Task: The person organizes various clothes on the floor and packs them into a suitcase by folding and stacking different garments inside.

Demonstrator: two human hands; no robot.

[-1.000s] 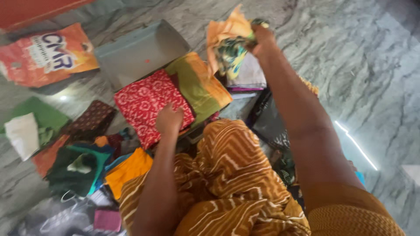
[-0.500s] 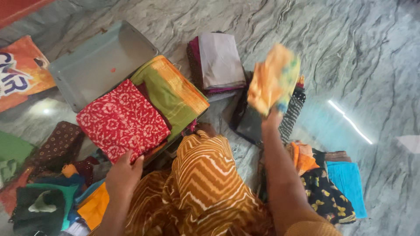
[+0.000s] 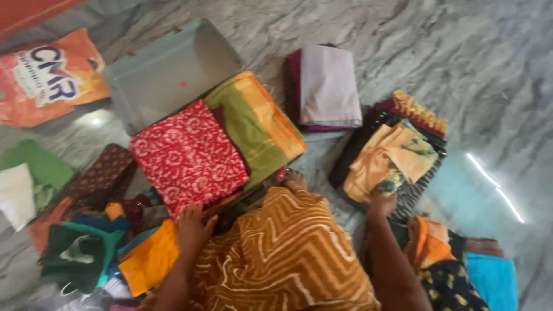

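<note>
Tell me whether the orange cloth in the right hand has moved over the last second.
Yes. The orange cloth has come down from above the lilac folded stack onto the dark striped pile to that stack's right, with the right hand at its near edge.

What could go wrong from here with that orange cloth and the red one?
1. The right hand has the orange cloth loosely rumpled on the dark pile; it may slide off or unfold.
2. The red patterned cloth sticks out past the grey box edge, with the left hand at its near corner; a tug could drag it and the green cloth out.
</note>
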